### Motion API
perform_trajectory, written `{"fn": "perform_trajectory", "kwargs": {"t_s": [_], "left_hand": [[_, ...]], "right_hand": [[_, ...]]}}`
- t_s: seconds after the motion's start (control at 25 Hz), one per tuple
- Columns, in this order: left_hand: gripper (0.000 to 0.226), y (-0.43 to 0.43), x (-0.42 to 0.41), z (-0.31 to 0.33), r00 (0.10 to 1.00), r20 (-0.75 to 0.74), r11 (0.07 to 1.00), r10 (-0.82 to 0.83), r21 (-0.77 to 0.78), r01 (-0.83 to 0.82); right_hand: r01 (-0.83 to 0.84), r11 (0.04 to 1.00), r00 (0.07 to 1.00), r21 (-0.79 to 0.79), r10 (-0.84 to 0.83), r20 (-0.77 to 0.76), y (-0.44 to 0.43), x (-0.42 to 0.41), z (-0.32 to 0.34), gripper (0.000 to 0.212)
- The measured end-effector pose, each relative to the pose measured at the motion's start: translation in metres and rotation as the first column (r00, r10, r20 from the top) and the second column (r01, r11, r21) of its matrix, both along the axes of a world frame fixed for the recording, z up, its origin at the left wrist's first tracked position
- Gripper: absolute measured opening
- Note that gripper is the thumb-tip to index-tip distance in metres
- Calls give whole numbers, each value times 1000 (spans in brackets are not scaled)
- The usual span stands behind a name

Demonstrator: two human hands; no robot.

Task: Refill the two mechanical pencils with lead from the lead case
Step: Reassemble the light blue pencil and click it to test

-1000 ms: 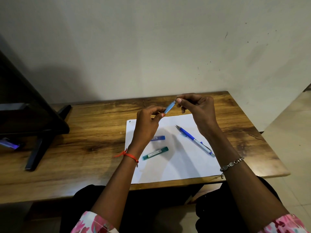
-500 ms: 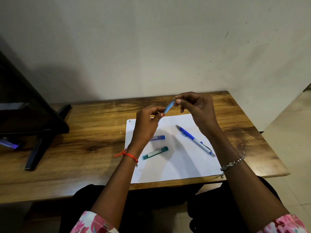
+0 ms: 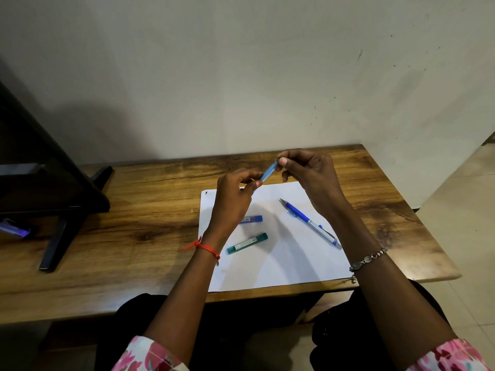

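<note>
A black angular stand point(image 3: 67, 210) was cut off at the left edge of the grained wooden desk point(image 3: 134, 210). Above a smooth white sheet point(image 3: 281, 263), the left hand point(image 3: 233, 199) closed its grip on the lower end of a slim translucent light-blue pencil point(image 3: 268, 171). This hand half hid a blue lead case point(image 3: 253, 219), with a green lead case point(image 3: 247, 243) nearby. The right hand point(image 3: 310, 175) pinched the pencil's upper end. A blue-and-silver pencil point(image 3: 310, 223) lay slanted towards the sheet's right edge.
</note>
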State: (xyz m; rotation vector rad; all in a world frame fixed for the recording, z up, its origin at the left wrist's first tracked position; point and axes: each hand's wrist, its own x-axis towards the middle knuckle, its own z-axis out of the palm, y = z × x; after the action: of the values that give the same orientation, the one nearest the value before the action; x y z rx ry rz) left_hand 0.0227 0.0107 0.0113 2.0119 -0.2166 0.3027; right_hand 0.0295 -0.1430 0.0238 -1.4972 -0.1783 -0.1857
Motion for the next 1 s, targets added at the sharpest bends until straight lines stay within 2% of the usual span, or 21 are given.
{"fn": "perform_trajectory", "kwargs": {"t_s": [0.56,0.72,0.76,0.8,0.84,0.88,0.92,0.96,1.0], "left_hand": [[20,0,-4,-2,1000,5,1000,7,-14,-7],[20,-1,-4,1,1000,24,1000,-13,1,13],[19,0,-3,1,999,32,1000,-17,2,17],[19,1,-2,1,999,33,1000,-15,-2,15],[20,2,-1,1,1000,30,1000,-6,-5,7],[20,3,-1,1,1000,23,1000,5,-4,-5],[20,3,-1,0,1000,17,1000,13,-2,-13],[20,3,-1,0,1000,16,1000,16,-3,-16],[20,3,0,-1,1000,20,1000,14,-5,-14]], "right_hand": [[20,993,1000,-116,-23,-17,-4,-2,2,13],[35,999,997,-28,-37,-63,-8,-4,5,19],[49,997,996,-56,-53,-78,-10,-4,5,21],[59,982,994,-180,-75,-81,-13,-5,5,22],[48,919,994,-392,-82,-70,-16,-5,3,22],[15,784,996,-620,-64,-56,-20,-5,0,21],[-37,618,997,-785,-26,-67,-23,-7,-3,20],[-99,483,994,-870,10,-108,-25,-8,-7,19],[-152,404,988,-902,28,-154,-27,-10,-10,20]]}}
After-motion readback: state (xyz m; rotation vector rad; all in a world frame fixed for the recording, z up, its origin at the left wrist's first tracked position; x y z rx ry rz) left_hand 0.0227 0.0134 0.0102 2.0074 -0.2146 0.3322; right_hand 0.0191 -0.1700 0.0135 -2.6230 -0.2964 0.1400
